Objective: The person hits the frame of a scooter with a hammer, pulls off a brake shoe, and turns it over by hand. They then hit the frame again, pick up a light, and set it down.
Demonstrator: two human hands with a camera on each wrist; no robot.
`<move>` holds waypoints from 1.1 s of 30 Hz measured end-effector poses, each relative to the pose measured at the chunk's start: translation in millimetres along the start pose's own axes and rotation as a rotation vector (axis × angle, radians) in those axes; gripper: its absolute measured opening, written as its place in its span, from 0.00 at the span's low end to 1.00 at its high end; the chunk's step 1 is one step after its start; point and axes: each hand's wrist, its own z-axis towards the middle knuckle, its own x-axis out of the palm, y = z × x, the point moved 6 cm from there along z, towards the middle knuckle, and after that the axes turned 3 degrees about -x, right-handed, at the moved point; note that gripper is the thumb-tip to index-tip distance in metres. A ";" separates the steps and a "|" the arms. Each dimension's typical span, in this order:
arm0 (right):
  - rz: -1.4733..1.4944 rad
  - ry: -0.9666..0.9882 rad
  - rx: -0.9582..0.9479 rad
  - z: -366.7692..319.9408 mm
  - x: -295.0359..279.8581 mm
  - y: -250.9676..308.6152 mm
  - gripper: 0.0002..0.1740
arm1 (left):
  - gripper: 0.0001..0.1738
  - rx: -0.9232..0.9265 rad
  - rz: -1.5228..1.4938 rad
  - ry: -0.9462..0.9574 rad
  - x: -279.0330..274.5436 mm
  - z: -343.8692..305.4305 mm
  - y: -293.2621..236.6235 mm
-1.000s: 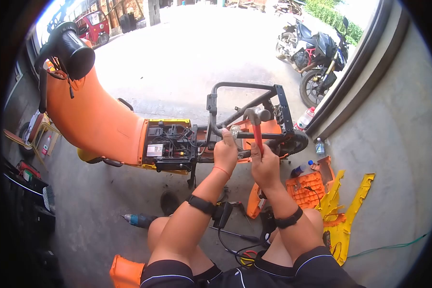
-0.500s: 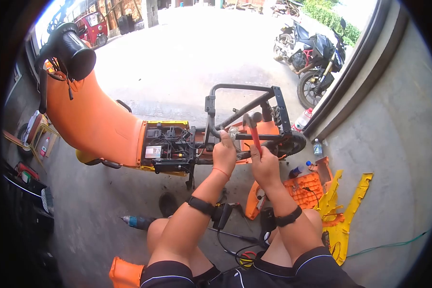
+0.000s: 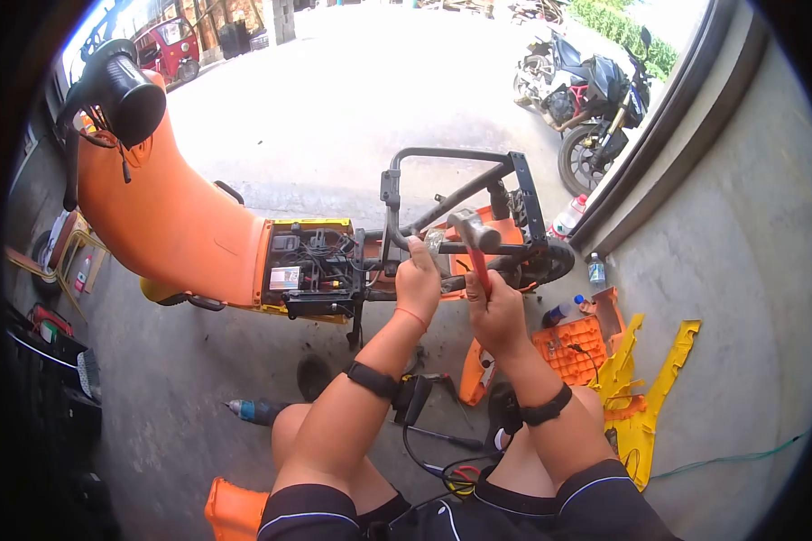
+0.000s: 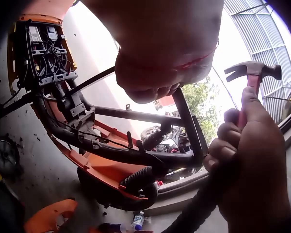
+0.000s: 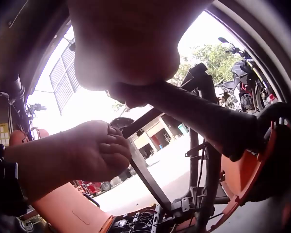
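Note:
The left hand (image 3: 418, 281) is curled at the lower end of the black looped tube (image 3: 393, 212) of a stripped scooter frame; its fingers also look curled in the right wrist view (image 5: 104, 150). Something small and shiny (image 3: 434, 241) shows beside its thumb, too unclear to name. To its right, the right hand (image 3: 498, 316) grips a hammer (image 3: 479, 263) by its handle, the metal head raised above the frame. In the left wrist view the claw head (image 4: 252, 70) sits above the right hand (image 4: 257, 155), and a dark grip (image 4: 196, 206) extends below it.
Orange bodywork (image 3: 203, 234) and an open wiring bay (image 3: 309, 261) lie left of the frame. A drill (image 3: 257, 412) is on the floor. Orange and yellow panels (image 3: 663, 397) and bottles (image 3: 596, 270) lie to the right; a motorcycle (image 3: 595, 108) stands beyond.
The hammer head has tilted and turned, its striking face now lower and more towards the head camera. The left hand stays at the tube; the head view has shifted slightly.

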 end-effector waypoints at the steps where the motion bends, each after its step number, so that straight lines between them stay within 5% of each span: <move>1: 0.001 -0.004 0.005 0.4 4.3 -9.8 0.27 | 0.49 0.000 0.005 0.005 0.0 -0.1 2.0; 3: -0.236 0.059 0.142 9.6 10.9 -24.5 0.31 | 0.44 -0.104 -0.165 0.066 3.0 8.6 12.8; 4: -0.173 0.051 0.255 11.0 5.9 -28.0 0.31 | 0.43 0.036 -0.076 0.023 0.6 10.7 9.3; 8: 0.000 0.029 0.420 8.1 -12.1 -29.6 0.30 | 0.42 0.036 -0.159 0.074 -0.7 6.6 10.5; 17: 0.210 0.087 0.461 9.6 -44.3 -31.7 0.17 | 0.43 0.006 -0.125 0.160 -5.9 6.1 5.7; 21: -0.030 0.185 0.263 8.5 -36.8 -24.0 0.14 | 0.46 0.218 0.238 0.079 -10.4 16.2 5.0; 26: -0.207 -0.079 -0.030 12.3 -54.7 -2.9 0.18 | 0.45 0.349 0.707 -0.030 -16.2 -2.3 -26.0; 33: -0.449 0.080 -0.114 3.6 -50.1 1.8 0.21 | 0.43 0.339 0.737 -0.018 -10.0 -7.0 -27.1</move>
